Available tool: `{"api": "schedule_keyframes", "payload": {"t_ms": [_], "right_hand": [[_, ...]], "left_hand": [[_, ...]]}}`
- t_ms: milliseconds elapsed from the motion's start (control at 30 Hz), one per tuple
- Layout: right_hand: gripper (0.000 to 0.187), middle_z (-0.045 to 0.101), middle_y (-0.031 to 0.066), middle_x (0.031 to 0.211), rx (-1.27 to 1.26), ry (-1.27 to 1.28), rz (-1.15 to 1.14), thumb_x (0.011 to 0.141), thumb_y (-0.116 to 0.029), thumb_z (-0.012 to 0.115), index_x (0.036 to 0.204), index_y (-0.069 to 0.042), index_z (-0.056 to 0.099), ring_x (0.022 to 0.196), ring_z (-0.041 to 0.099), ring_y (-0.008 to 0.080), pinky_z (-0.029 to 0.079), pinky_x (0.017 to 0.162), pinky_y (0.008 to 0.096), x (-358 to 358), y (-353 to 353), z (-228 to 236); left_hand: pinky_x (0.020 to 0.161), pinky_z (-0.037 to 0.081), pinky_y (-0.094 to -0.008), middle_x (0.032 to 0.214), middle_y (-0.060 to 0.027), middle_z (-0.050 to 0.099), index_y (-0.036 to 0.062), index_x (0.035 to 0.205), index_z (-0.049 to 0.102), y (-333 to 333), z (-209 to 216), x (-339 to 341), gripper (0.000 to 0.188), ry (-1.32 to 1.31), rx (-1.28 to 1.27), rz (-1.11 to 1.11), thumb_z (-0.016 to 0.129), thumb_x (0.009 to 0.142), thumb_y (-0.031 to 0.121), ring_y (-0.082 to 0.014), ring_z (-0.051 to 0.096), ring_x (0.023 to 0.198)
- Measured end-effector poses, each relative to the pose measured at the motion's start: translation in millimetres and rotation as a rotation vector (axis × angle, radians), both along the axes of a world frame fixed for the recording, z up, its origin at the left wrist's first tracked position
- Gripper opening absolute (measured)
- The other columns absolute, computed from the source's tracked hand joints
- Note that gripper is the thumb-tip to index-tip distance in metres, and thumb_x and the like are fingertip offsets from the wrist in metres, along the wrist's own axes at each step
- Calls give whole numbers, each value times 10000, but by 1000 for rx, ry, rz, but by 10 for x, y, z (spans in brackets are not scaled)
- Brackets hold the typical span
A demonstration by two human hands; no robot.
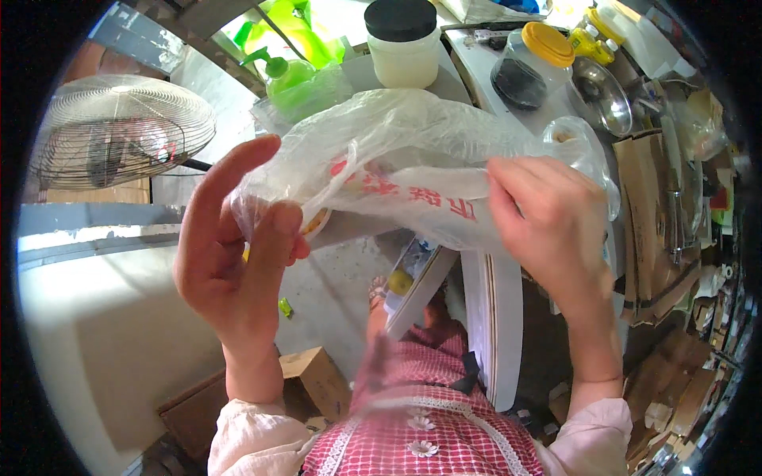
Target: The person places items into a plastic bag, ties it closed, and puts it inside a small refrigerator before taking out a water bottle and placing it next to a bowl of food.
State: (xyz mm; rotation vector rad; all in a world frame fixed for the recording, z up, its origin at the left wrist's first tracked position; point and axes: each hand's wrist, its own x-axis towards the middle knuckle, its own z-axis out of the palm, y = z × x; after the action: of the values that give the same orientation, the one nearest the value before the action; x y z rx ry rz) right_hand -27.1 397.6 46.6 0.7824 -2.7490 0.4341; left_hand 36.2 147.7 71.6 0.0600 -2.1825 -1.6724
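A thin, translucent white plastic bag [413, 127] with red printing is stretched between my hands at chest height. My left hand [238, 246] grips its left side between the thumb and curled fingers, while the index finger points up, free of the plastic. A loop of the bag's handle hangs by that thumb, and something yellow-orange shows there, too little to name. On the other side, my right hand [548, 214] is closed on the bag's near edge, fingers pinched together. What the bag holds, if anything, cannot be made out through the plastic.
Beyond the bag stand a white jar with black lid [402, 47], a green pump bottle [287, 78], a yellow-lidded clear jar [533, 67] and a metal bowl [601, 95]. A wire fan [119, 135] is at left, flattened cardboard [655, 222] at right, an open drawer [421, 293] below.
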Motion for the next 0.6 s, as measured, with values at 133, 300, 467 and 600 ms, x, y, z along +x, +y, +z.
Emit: {"api": "schedule_keyframes", "payload": {"t_ms": [133, 300, 467, 600], "right_hand": [[153, 655, 93, 801, -42, 157, 2, 712, 25, 684, 857, -23, 673, 715, 642, 269, 517, 642, 364, 172, 79, 314], [214, 667, 129, 828, -39, 143, 9, 714, 90, 667, 913, 14, 687, 763, 655, 302, 522, 686, 366, 358, 176, 461], [150, 649, 133, 847, -110, 44, -1, 770, 81, 630, 898, 17, 675, 784, 628, 319, 496, 696, 381, 355, 213, 412], [111, 626, 132, 866, -136, 111, -25, 830, 51, 611, 932, 16, 638, 813, 614, 320, 487, 705, 371, 224, 165, 310]], "left_hand": [[547, 465, -189, 1096, -122, 692, -83, 1257, 569, 16, -29, 26, 392, 36, -24, 35, 662, 888, 12, -50, 568, 633], [439, 318, -166, 793, -18, 605, -78, 1283, 559, 3, -98, 11, 373, 78, 19, 200, 595, 938, 57, -12, 446, 506], [424, 254, -179, 635, 17, 528, -95, 1315, 519, -12, -135, -55, 392, 167, 79, 188, 510, 1015, 157, -7, 357, 467], [496, 374, -207, 868, -102, 672, -79, 1263, 554, -94, -76, -236, 423, 224, 151, 99, 573, 993, 247, -79, 509, 560]]}}
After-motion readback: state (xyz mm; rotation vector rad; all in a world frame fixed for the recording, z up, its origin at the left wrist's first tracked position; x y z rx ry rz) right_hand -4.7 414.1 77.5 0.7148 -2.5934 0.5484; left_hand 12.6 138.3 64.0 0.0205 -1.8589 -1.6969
